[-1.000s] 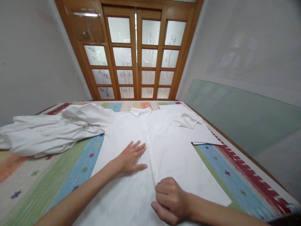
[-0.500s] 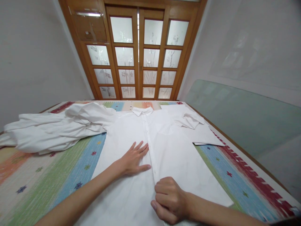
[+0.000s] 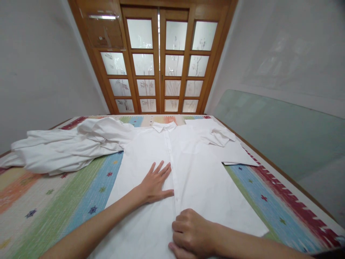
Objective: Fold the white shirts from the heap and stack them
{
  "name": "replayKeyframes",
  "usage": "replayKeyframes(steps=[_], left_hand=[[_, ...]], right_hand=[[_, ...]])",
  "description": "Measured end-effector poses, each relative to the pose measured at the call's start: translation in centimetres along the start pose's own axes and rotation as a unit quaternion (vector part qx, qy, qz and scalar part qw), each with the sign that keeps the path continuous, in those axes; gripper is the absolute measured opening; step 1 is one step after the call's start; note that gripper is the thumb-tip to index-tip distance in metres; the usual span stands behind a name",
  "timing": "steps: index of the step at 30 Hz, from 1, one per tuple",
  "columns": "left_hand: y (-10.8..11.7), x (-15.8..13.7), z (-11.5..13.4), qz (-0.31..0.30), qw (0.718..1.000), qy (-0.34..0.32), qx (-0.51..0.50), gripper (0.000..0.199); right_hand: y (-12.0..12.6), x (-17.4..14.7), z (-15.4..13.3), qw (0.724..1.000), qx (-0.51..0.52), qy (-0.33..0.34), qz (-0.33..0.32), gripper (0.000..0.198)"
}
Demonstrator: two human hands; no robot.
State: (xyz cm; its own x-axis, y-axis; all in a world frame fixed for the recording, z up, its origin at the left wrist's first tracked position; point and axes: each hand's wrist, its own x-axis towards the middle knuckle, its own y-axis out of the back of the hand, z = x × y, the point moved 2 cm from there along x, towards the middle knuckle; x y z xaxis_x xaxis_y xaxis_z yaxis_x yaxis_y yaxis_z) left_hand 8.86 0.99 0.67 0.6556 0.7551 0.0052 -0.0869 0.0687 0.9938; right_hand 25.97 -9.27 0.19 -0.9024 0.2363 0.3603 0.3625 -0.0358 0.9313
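A white button-up shirt (image 3: 207, 183) lies spread out, front up, its collar (image 3: 164, 126) at the far end and its button strip running toward me. My left hand (image 3: 156, 181) rests flat on the shirt left of the button strip, fingers spread and thumb reaching to the strip. Lower down, my right hand (image 3: 192, 232) is closed in a fist on the strip near the hem, gripping the shirt's cloth. The exact bit of cloth inside the fist is hidden.
Crumpled white cloth (image 3: 67, 147) lies at the left. Folded white fabric (image 3: 237, 154) lies at the right beside the shirt. Underneath is a striped, colourful cover (image 3: 81, 194). A greenish panel (image 3: 280, 126) leans on the right wall; wooden glass-paned doors (image 3: 159, 82) stand behind.
My right hand has shifted slightly down and left, toward me, still closed on the shirt. My left hand stays flat in nearly the same place. The view has tilted a little.
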Motion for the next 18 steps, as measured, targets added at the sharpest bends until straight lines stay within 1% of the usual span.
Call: replayKeyframes(steps=[2,5,7,13,18], left_hand=[[0.3,0.0,0.3,-0.002,1.000,0.010,-0.008,0.082],[0.7,-0.2,0.4,-0.003,0.999,0.029,-0.021,0.069],[0.9,-0.6,0.2,-0.005,0.999,0.034,-0.023,0.064],[1.2,-2.2,-1.0,0.000,0.999,0.034,-0.018,0.066],[0.7,-4.1,-2.6,0.012,0.999,0.035,0.001,0.068]], right_hand=[[0.3,0.1,-0.2,1.000,-0.007,0.007,-0.012,0.031],[0.7,0.2,-0.5,0.999,-0.014,0.010,-0.026,0.022],[0.7,0.2,-0.6,0.999,-0.017,0.010,-0.032,0.020],[0.4,-0.2,-0.8,0.999,-0.010,0.023,-0.035,0.022],[0.5,-0.2,-0.8,0.998,-0.002,0.018,-0.053,0.020]])
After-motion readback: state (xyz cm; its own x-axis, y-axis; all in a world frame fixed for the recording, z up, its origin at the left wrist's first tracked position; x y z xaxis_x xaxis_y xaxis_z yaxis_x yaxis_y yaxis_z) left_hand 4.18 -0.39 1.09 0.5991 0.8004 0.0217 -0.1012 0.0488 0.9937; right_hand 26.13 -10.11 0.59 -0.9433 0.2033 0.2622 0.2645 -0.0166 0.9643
